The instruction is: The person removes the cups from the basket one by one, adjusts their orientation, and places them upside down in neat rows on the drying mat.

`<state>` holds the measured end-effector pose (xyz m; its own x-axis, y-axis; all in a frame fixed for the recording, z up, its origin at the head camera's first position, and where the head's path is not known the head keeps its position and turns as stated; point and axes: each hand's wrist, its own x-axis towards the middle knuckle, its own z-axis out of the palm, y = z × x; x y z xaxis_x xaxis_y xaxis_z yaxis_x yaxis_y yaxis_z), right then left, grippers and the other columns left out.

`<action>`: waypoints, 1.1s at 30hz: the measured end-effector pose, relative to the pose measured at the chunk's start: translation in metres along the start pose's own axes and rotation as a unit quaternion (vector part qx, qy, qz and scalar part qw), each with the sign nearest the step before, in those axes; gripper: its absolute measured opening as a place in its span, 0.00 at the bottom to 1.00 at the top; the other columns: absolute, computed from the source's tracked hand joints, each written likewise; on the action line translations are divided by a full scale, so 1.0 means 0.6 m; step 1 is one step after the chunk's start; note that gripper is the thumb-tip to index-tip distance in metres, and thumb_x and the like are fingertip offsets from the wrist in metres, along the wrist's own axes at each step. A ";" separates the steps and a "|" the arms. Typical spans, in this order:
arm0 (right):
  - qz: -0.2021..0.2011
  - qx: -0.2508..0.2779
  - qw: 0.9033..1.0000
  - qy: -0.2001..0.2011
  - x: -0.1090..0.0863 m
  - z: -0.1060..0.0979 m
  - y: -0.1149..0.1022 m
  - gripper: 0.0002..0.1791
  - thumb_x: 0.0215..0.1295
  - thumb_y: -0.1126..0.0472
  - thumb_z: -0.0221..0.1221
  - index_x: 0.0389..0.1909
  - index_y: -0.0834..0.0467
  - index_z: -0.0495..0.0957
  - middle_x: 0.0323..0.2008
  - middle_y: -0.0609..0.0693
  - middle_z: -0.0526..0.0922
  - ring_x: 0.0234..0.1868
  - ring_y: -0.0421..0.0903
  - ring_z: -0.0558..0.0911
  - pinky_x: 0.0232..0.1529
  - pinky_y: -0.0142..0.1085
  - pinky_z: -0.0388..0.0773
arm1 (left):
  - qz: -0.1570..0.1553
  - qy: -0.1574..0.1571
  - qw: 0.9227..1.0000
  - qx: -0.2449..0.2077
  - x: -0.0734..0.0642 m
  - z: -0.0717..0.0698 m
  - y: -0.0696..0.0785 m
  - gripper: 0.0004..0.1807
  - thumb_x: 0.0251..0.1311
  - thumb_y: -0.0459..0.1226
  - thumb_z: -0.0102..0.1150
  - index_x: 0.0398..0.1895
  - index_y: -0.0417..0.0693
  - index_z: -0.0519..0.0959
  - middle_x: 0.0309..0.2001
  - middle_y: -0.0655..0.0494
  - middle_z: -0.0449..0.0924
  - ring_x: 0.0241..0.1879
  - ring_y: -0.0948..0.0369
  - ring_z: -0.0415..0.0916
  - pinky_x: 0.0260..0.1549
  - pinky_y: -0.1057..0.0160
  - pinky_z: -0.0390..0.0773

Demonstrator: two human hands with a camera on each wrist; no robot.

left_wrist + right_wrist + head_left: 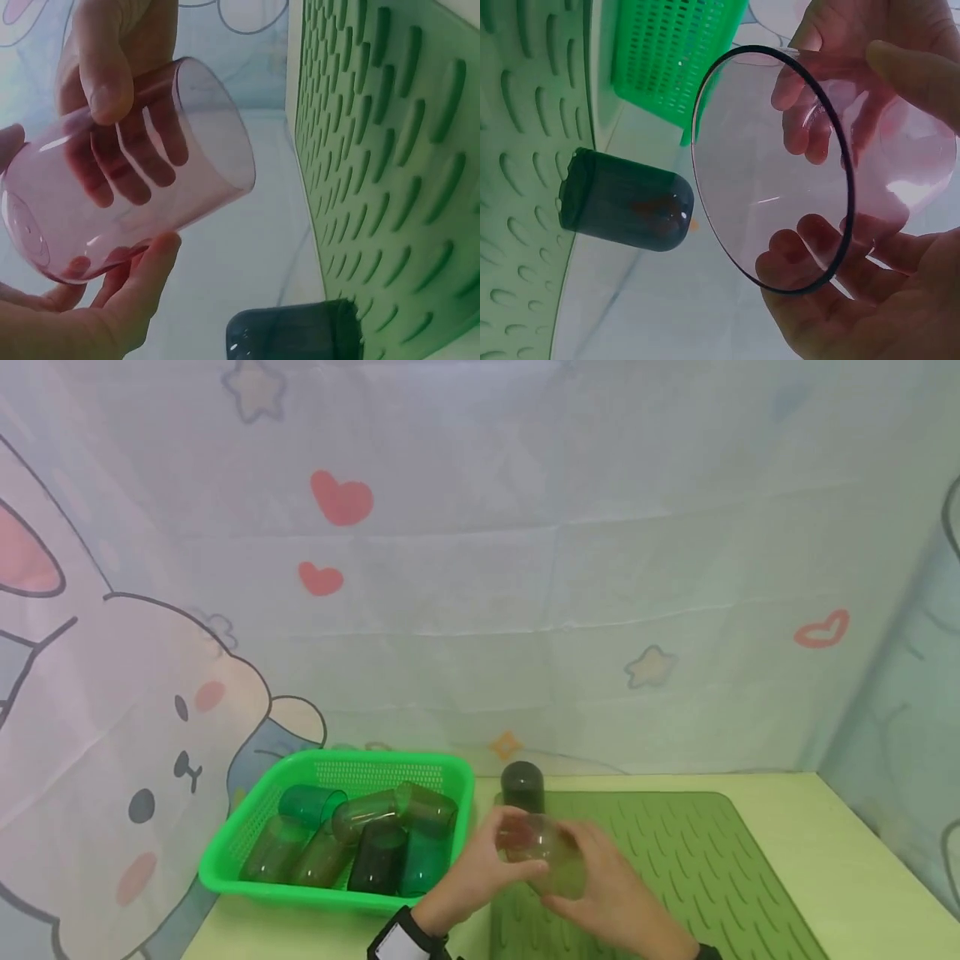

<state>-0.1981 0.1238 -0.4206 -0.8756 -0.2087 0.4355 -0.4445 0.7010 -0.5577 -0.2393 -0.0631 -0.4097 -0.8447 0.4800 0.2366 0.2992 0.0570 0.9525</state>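
Observation:
A clear pink-tinted tumbler (pixel 561 864) is held between both hands above the green mat, tilted. Its open rim faces down toward the mat in the right wrist view, and its rounded base points up. My left hand (pixel 474 870) grips it from the left, thumb and fingers curved about the base end. From the other side my right hand (pixel 613 892) holds the wall, its fingers showing through the tumbler (pixel 187 172) in the left wrist view. Just behind stands a dark tumbler (pixel 522 787), upside down on the mat's far left corner.
A green plastic basket (pixel 337 900) on the left holds several tumblers, among them a teal one (pixel 303 806) and a dark one (pixel 378 860). The ridged green mat (pixel 675 860) covers the table's middle and right. A printed cloth (pixel 600 568) hangs behind the table.

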 end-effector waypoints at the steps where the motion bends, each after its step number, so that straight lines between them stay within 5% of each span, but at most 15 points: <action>1: 0.003 0.004 1.000 -0.003 0.000 0.000 0.000 0.44 0.39 0.55 0.76 0.61 0.57 0.68 0.52 0.46 0.73 0.52 0.42 0.74 0.53 0.45 0.74 | -0.004 -0.005 1.000 0.008 0.000 -0.001 0.002 0.29 0.53 0.34 0.67 0.56 0.41 0.66 0.49 0.50 0.72 0.48 0.56 0.72 0.46 0.63 0.75; 6: 0.050 0.059 0.997 -0.015 -0.001 -0.007 0.002 0.44 0.41 0.54 0.75 0.61 0.58 0.66 0.51 0.46 0.74 0.51 0.44 0.75 0.52 0.46 0.75 | -0.035 -0.051 0.996 0.062 -0.003 -0.021 0.027 0.37 0.57 0.41 0.66 0.66 0.45 0.59 0.54 0.51 0.68 0.56 0.54 0.68 0.48 0.61 0.75; 10: 0.080 0.091 0.993 -0.005 0.003 -0.019 0.014 0.46 0.42 0.51 0.75 0.62 0.61 0.64 0.53 0.53 0.74 0.52 0.49 0.75 0.51 0.48 0.75 | -0.040 -0.066 0.981 0.178 -0.015 -0.053 0.046 0.34 0.62 0.50 0.59 0.68 0.49 0.61 0.59 0.52 0.68 0.60 0.52 0.67 0.52 0.57 0.73; 13: 0.084 0.095 0.992 0.004 0.014 -0.030 0.035 0.46 0.45 0.50 0.74 0.61 0.65 0.63 0.54 0.59 0.73 0.53 0.54 0.74 0.51 0.50 0.75 | -0.024 -0.061 0.957 0.283 -0.028 -0.074 0.058 0.28 0.64 0.54 0.53 0.63 0.51 0.69 0.59 0.55 0.70 0.58 0.54 0.69 0.51 0.55 0.73; 17: 0.086 0.097 0.992 0.005 0.034 -0.040 0.068 0.45 0.48 0.51 0.72 0.61 0.68 0.61 0.54 0.63 0.71 0.55 0.57 0.72 0.54 0.50 0.73 | 0.003 -0.037 0.911 0.410 -0.047 -0.089 0.064 0.24 0.64 0.56 0.52 0.56 0.53 0.75 0.53 0.55 0.73 0.51 0.56 0.72 0.43 0.56 0.75; 20: 0.098 0.098 0.990 -0.002 0.049 -0.043 0.094 0.45 0.50 0.52 0.71 0.61 0.69 0.60 0.54 0.64 0.71 0.54 0.58 0.73 0.55 0.49 0.73 | 0.019 -0.017 0.876 0.482 -0.055 -0.093 0.063 0.22 0.65 0.54 0.52 0.54 0.52 0.76 0.51 0.53 0.73 0.49 0.54 0.72 0.40 0.57 0.75; 22: 0.109 0.094 0.990 -0.008 0.060 -0.043 0.111 0.45 0.51 0.52 0.71 0.62 0.69 0.59 0.54 0.64 0.71 0.54 0.59 0.73 0.54 0.49 0.73 | 0.023 -0.014 0.862 0.507 -0.059 -0.094 0.061 0.21 0.66 0.51 0.52 0.55 0.50 0.76 0.51 0.51 0.73 0.50 0.52 0.71 0.42 0.56 0.74; 24: 0.122 0.085 0.989 -0.013 0.069 -0.041 0.126 0.44 0.52 0.52 0.70 0.62 0.70 0.59 0.54 0.66 0.71 0.54 0.61 0.73 0.53 0.50 0.73 | 0.021 -0.016 0.856 0.516 -0.063 -0.095 0.058 0.21 0.67 0.50 0.51 0.56 0.49 0.75 0.52 0.50 0.73 0.51 0.52 0.70 0.45 0.56 0.74; 33: 0.192 0.080 0.978 0.015 0.102 -0.013 0.197 0.43 0.51 0.58 0.70 0.60 0.74 0.56 0.54 0.70 0.68 0.54 0.65 0.71 0.49 0.52 0.74 | 0.017 -0.020 0.859 0.512 -0.071 -0.102 0.055 0.20 0.68 0.50 0.50 0.56 0.51 0.75 0.52 0.53 0.72 0.53 0.53 0.69 0.47 0.57 0.72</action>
<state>-0.3028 0.1991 -0.4542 -0.9790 0.0704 0.1914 -0.1100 0.6078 -0.7864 -0.2206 -0.1351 -0.3767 -0.8177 0.5255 0.2350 0.5744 0.7717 0.2730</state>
